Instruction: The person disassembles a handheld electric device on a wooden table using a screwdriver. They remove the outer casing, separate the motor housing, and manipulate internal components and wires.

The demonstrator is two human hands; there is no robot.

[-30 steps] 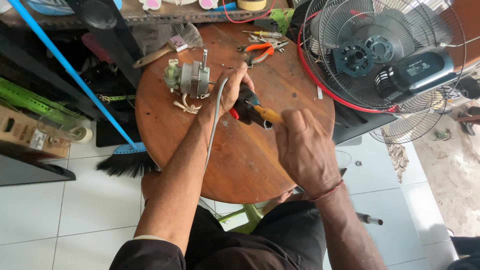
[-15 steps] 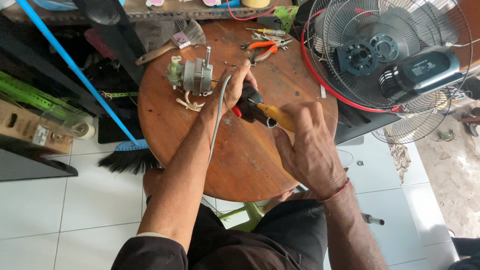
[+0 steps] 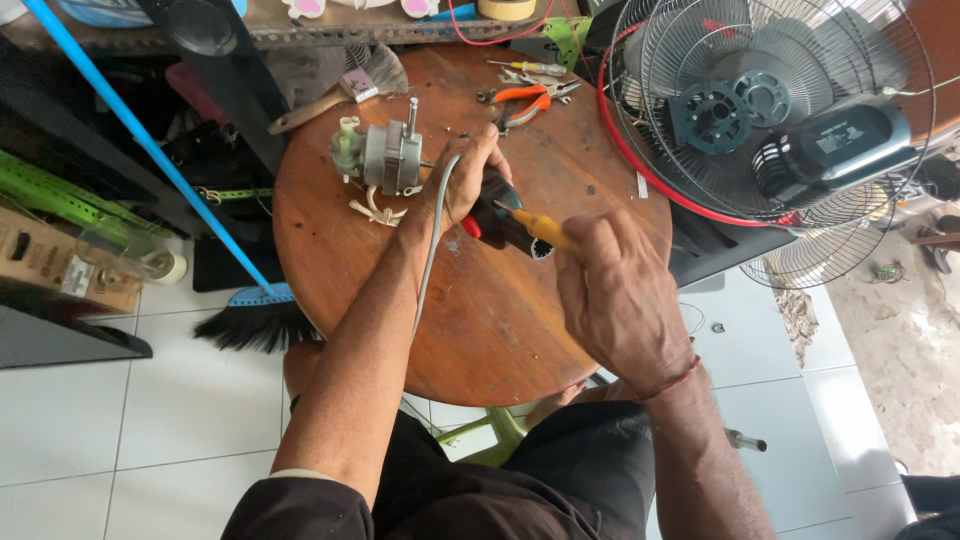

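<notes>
Seated at a round wooden surface (image 3: 480,330), with both hands busy near its middle. Left hand (image 3: 468,178) curled tight around a dark plug-like part with a red edge (image 3: 497,215), pressing it down against the wood, a grey cable (image 3: 432,245) trailing from the grip back along the forearm. Right hand (image 3: 620,300) closed around a yellow-handled screwdriver (image 3: 540,228), shaft angled into the dark part from the right; tip itself hidden, so impossible to tell whether seated in a screw. Best done, by the look of it, with the tool held in line with the fastener rather than slanted, steady downward pressure kept on while turning, and the left-hand fingers kept clear of the line of the tip in case of a slip. Worth bracing the part flat on the wood so as not to let it roll under the twist, and keeping the cable slack instead of tugged. Small fan motor (image 3: 385,158) just beside the left hand, close enough to nudge. Orange-handled pliers (image 3: 525,100) farther back, well apart. Fan with wire guard (image 3: 760,110) at the right edge, clear of the work.
</notes>
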